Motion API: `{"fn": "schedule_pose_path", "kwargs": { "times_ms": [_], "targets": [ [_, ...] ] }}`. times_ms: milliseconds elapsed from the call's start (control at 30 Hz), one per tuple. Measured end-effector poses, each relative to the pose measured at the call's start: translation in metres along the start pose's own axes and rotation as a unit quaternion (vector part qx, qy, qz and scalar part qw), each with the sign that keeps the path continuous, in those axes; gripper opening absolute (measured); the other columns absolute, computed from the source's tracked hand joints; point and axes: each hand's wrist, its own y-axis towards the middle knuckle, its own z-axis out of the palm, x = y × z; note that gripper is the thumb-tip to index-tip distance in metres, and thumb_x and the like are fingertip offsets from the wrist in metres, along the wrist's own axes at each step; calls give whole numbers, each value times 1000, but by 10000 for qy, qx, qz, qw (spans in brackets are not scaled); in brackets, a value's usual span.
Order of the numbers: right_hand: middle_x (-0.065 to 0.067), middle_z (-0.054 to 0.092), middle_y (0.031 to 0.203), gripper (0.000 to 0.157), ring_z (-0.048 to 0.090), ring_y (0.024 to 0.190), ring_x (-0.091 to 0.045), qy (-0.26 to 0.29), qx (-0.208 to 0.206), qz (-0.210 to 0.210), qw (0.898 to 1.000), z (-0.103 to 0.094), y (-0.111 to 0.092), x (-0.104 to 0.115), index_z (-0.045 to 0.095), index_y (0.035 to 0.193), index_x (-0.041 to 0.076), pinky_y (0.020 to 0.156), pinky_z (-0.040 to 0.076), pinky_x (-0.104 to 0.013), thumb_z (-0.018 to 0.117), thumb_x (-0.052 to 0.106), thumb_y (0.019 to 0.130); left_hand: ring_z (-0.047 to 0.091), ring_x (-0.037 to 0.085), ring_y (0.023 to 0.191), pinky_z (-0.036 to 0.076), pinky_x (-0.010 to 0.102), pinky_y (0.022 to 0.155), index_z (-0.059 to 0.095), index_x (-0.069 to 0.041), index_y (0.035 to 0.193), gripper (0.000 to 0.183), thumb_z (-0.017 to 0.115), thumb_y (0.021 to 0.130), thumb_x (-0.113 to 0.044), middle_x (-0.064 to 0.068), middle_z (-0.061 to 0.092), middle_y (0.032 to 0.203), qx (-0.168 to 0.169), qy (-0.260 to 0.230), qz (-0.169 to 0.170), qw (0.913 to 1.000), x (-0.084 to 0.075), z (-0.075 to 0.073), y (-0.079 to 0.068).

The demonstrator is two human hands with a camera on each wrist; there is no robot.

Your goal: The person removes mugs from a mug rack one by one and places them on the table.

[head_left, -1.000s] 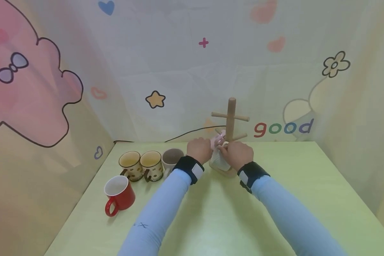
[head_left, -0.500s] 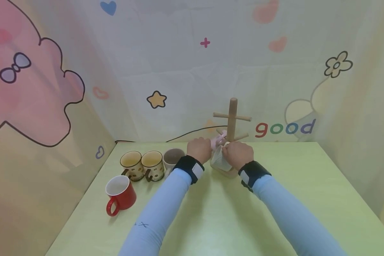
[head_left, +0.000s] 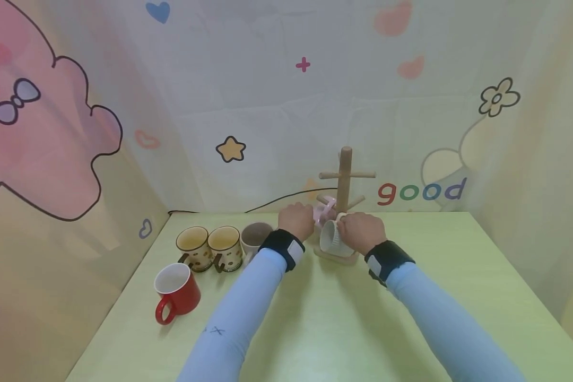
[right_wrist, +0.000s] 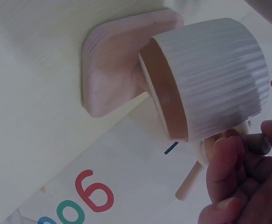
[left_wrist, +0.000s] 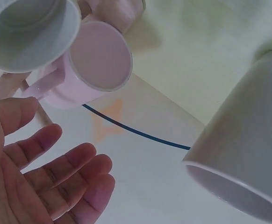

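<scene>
A wooden mug stand (head_left: 345, 185) with crosswise pegs stands at the back of the table. On its lower left hangs a pink mug (left_wrist: 98, 56); beside that is a white ribbed mug (right_wrist: 211, 79), tilted on its side above the stand's base (right_wrist: 112, 70). My right hand (head_left: 363, 232) grips at the white mug's handle, its fingers and thumb around the peg end (right_wrist: 257, 143) that pokes through. My left hand (left_wrist: 47, 172) is beside the pink mug with fingers relaxed and spread, thumb tip close under the pink handle, nothing in its palm.
Two spotted yellow-cream mugs (head_left: 193, 249) and a pale mug with a grey inside (head_left: 257, 234) stand in a row left of my left hand. A red mug (head_left: 181, 292) stands nearer, at the left. A printed cloth backdrop (head_left: 277, 127) rises behind the table.
The stand's pegs have turned a little. The white mug has shifted slightly right with my right hand, and its opening shows more. My left hand stays nearly in place.
</scene>
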Motion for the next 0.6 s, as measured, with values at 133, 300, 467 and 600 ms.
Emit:
{"fn": "schedule_pose_path", "kwargs": {
  "times_ms": [133, 300, 467, 600],
  "targets": [
    [-5, 55, 65, 34, 55, 59, -23, -6, 92, -63, 9999, -1, 0, -7, 70, 85, 5, 51, 50, -37, 49, 26, 102, 65, 23, 87, 55, 36, 71, 66, -9, 115, 25, 59, 100, -28, 8, 66, 99, -133, 86, 3, 9999, -1, 1, 4],
    [-6, 55, 66, 33, 55, 61, -23, 68, 145, -9, 9999, -1, 1, -14, 70, 88, 3, 51, 49, -35, 51, 26, 101, 64, 21, 88, 55, 34, 73, 62, -10, 123, 30, 57, 101, -29, 8, 66, 102, -153, 210, -34, 9997, -4, 0, 11],
    [-6, 55, 66, 31, 56, 61, -23, 115, 154, 25, 9998, -3, 1, -18, 69, 90, 2, 53, 49, -36, 53, 26, 101, 65, 20, 86, 56, 32, 71, 61, -9, 125, 31, 57, 102, -29, 7, 66, 102, -46, 343, -47, 9994, -9, -2, 15],
    [-5, 55, 65, 31, 56, 61, -23, 118, 148, -2, 9998, -3, 0, -19, 69, 89, 2, 52, 49, -36, 53, 26, 101, 65, 20, 85, 56, 33, 71, 57, -11, 132, 35, 57, 102, -28, 9, 66, 106, 51, 334, -177, 9993, -12, -3, 17]
  ]
}}
